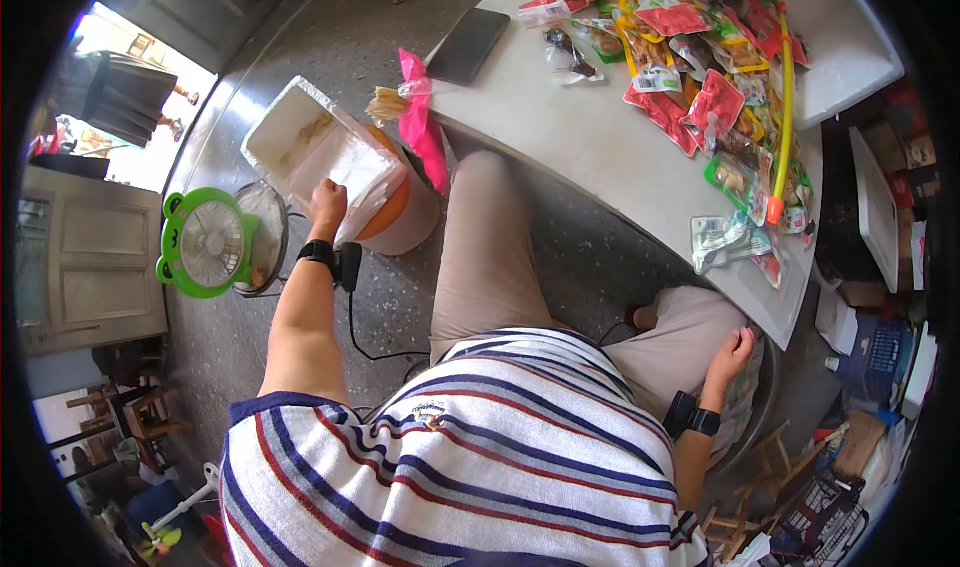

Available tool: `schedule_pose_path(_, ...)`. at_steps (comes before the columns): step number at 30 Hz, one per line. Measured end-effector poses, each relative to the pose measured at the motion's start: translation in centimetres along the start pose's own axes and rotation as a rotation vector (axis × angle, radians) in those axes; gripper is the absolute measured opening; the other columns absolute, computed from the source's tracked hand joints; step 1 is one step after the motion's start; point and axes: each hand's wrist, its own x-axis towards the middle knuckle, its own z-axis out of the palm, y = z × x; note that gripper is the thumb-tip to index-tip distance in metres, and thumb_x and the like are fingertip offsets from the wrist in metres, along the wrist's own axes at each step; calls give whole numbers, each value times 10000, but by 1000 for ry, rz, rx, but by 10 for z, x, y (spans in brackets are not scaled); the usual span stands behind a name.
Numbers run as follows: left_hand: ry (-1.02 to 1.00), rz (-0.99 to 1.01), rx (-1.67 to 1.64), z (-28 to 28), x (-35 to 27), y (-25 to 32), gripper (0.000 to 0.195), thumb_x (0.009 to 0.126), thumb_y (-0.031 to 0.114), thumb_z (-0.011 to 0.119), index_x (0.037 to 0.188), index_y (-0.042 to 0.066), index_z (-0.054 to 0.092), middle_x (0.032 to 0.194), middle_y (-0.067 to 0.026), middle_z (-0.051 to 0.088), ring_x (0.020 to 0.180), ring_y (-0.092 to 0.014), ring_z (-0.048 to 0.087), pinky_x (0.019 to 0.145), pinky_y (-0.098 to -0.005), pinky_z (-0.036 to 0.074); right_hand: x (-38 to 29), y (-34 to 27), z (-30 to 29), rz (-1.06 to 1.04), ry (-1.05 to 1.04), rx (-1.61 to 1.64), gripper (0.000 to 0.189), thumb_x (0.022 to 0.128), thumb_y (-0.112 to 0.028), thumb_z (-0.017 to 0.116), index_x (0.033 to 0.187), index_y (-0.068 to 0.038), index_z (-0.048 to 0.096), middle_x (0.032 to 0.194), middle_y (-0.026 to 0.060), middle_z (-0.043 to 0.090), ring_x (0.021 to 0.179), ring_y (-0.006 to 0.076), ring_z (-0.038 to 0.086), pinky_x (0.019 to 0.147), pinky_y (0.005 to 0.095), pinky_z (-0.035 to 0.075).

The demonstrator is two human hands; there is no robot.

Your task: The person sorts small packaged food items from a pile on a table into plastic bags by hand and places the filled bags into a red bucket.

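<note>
My left hand (328, 204) is curled into a fist over a white foam box (279, 133). A clear-white plastic bag (346, 171) hangs over the box's near side, right by my fist; whether my fingers pinch it is hidden. My right hand (730, 358) hovers near my right thigh, just off the table's near edge. Its fingers are loosely bent, with nothing visible in them. A pile of small sealed food packets (675, 41) covers the far right part of the white table (547, 124). Across the pile lies a yellow tube with an orange end (784, 116).
A dark smartphone (469, 46) lies at the table's left corner, beside a pink plastic bag (421, 120) holding thin wooden sticks (386, 106). An orange-and-pale bucket (409, 207) stands by the foam box. Left of it is a green fan (208, 243). Cluttered boxes (870, 357) line the right side.
</note>
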Motion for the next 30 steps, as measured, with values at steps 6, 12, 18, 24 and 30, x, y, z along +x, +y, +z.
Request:
schedule_pose_path(6, 184, 112, -306, -42, -4, 11, 182, 701, 196, 497, 728, 25, 555, 652, -151, 556, 619, -255, 546, 594, -346, 422, 7, -19, -9, 106, 58, 122, 224, 798, -91, 495, 975, 45, 479, 1046, 187, 492, 937, 308, 488, 783, 358, 409)
schedule_pose_path(12, -168, 287, -1037, -101, -46, 63, 110, 766, 59, 461, 808, -11, 535, 771, -87, 580, 667, -148, 547, 603, -241, 438, 35, -90, -29, 39, 63, 413, 241, 816, -80, 484, 1022, 42, 462, 1052, 141, 495, 946, 214, 486, 765, 285, 415)
schedule_pose_path(18, -783, 389, -1530, -146, -108, 142, 183, 791, 63, 431, 935, -21, 506, 904, -138, 570, 798, -200, 568, 686, -287, 462, 31, -186, -6, -10, -378, 818, 282, 824, -126, 498, 1059, 18, 438, 975, 80, 517, 895, 149, 484, 722, 256, 408)
schedule_pose_path(24, -1232, 394, -1871, -153, -164, 212, 85, 793, 47, 421, 839, 2, 476, 971, -156, 519, 942, -301, 525, 816, -444, 433, 21, -243, 16, 601, -1095, 1515, 767, 703, -390, 639, 1237, -53, 203, 1097, 105, 416, 930, 231, 488, 733, 321, 429)
schedule_pose_path(30, -1402, 272, -1888, -144, -187, 238, 65, 794, 68, 431, 841, 32, 458, 933, -136, 541, 871, -307, 559, 757, -417, 457, 35, -250, 14, 635, -1209, 1817, 609, 678, -285, 680, 1151, -86, 352, 954, 63, 498, 784, 191, 522, 660, 329, 449)
